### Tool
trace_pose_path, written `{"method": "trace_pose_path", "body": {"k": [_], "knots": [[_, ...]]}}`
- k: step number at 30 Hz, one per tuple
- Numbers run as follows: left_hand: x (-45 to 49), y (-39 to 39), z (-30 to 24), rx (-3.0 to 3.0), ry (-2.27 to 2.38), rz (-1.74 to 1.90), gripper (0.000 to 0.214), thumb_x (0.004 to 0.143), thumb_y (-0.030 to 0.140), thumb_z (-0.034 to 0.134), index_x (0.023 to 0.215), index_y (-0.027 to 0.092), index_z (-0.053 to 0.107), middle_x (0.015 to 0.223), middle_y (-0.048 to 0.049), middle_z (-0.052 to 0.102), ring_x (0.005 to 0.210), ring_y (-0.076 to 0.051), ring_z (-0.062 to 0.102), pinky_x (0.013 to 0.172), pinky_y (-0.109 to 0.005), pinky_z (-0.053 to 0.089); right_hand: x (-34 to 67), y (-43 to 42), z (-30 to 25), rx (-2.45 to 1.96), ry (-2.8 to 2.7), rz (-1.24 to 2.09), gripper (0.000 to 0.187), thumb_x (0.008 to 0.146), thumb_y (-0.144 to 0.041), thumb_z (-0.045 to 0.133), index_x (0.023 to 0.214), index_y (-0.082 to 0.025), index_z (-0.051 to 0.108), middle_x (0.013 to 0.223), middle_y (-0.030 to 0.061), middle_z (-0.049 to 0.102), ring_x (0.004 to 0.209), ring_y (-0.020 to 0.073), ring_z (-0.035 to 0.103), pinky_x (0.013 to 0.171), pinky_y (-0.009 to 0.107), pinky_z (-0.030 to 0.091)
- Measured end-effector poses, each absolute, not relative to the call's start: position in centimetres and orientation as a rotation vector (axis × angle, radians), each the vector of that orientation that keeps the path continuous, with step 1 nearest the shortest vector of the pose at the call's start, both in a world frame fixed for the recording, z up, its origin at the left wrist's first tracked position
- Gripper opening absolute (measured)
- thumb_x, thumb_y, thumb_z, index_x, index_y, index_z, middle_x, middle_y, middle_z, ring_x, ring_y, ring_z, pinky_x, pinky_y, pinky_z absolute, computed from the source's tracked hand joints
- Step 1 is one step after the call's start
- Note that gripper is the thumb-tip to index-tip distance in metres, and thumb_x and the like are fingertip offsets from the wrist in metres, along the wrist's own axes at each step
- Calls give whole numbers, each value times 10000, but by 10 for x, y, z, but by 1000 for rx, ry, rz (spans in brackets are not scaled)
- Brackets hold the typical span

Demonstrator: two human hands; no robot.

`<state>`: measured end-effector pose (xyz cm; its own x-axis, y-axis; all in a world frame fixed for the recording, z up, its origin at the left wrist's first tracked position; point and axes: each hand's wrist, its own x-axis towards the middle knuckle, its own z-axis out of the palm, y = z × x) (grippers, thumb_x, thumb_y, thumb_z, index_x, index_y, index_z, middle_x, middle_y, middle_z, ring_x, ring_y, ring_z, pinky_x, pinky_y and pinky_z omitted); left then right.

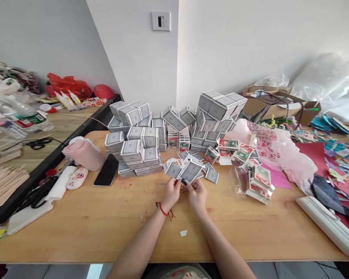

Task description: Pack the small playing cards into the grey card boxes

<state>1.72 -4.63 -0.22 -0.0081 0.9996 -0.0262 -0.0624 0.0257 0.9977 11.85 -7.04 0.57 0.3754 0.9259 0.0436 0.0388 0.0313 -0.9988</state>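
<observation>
Grey-backed card [192,169] slanted lengthwise forward-right from the pinching right hand [198,193], while the left hand [172,192] pinched another card [173,170] kinda alongside.

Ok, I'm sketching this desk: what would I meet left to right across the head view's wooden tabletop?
White oval pink-patterned object, black rectangular smartphone, left hand, right hand, open red-green-white cardboard boxes, long white case.

Left grip [172,193] and right grip [198,195] pinch close together.
</observation>
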Motion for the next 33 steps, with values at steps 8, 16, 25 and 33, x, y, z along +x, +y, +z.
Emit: {"method": "trace_pose_path", "body": {"k": [8,16,25,33], "knots": [[21,-49,-6,996,1114,1252,215,729,378,549,768,172,502,766,-41,586,664,-149,539,580,-252,415,104,-76,2,-1583,-1128,611,144,759,-346,462,687,-224,489,562,12,611,470,165,547,452,243,388],[20,-47,-5,1058,1143,1256,237,730,392,547,724,159,505,702,-20,562,632,-133,512,576,-241,393,115,-72,1,-1441,-1143,839,145,772,-351,463,772,-216,516,648,26,642,540,178,596,524,266,455],[12,-40,4,1004,997,1254,216,684,329,619,784,140,582,787,-43,627,775,-164,558,705,-270,413,160,-46,0,-1554,-1049,449,325,833,-399,360,830,-158,578,703,59,627,591,162,543,580,274,419],[11,-37,2,816,913,1249,218,674,320,628,800,149,581,809,-40,647,731,-161,600,670,-294,460,185,-4,-9,-1766,-1514,29,364,774,-284,447,1108,-177,544,1079,101,584,928,248,428,795,373,326]]}}
